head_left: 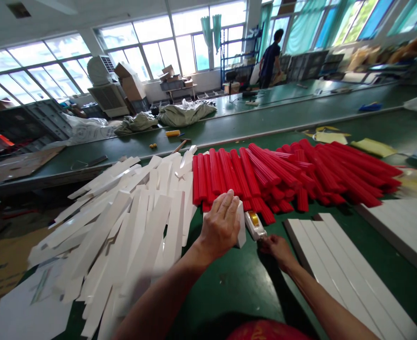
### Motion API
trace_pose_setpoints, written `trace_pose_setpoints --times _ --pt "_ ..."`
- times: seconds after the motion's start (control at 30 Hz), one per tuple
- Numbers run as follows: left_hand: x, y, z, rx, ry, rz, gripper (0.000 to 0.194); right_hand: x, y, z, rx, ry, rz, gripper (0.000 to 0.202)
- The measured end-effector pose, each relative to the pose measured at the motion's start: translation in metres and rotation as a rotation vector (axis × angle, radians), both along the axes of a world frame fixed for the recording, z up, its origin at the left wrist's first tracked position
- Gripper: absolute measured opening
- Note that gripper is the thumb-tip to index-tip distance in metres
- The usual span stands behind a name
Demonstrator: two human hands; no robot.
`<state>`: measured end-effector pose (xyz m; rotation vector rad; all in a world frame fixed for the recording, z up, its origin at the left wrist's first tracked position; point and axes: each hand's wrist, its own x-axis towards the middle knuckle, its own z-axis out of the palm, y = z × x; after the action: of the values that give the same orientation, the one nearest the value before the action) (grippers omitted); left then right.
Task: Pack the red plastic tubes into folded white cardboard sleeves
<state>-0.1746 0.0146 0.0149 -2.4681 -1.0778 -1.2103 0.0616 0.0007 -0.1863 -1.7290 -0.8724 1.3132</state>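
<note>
My left hand [221,219] lies over a small white box [242,225], its fingers stretched out and flat. Much of that box is hidden beneath the palm. Just to its right is a white tape dispenser [255,225] with a yellowish roll. The fingers of my right hand [278,250] are pinched at the dispenser's near end, on the tape; the strip itself hardly shows. Beyond both hands lies a heap of red ribbed tubes [244,172]. Many flat white cartons [152,222] are piled loosely on the left.
Long white boxes [339,264] lie side by side at the right, with another white box [406,226] past them. A raised ledge runs behind the tubes. On it are a yellow cutter [173,133] and grey-green cloth [185,113]. A person [270,61] stands farther back.
</note>
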Motion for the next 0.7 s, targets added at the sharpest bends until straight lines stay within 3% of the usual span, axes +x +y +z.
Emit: trace_pose_setpoints --times 0.23,0.37,0.47,0.6,0.7 --pt "0.002 0.002 -0.005 -0.117 -0.2 -0.07 0.036 0.015 0.007 0.001 0.015 -0.253 0.232 0.023" --pt "0.001 0.005 -0.007 -0.16 -0.237 -0.053 0.035 0.01 0.011 0.018 0.033 -0.347 0.278 0.02" --pt "0.001 0.007 -0.007 -0.208 -0.272 -0.008 0.034 -0.007 0.005 0.063 0.073 -0.233 0.348 0.027" --pt "0.01 0.008 -0.01 -0.203 -0.275 -0.022 0.033 -0.032 -0.003 0.158 0.305 0.291 0.329 0.039" --pt "0.02 0.009 -0.011 -0.149 -0.241 -0.016 0.034 -0.045 -0.002 0.213 0.414 0.392 0.339 0.037"
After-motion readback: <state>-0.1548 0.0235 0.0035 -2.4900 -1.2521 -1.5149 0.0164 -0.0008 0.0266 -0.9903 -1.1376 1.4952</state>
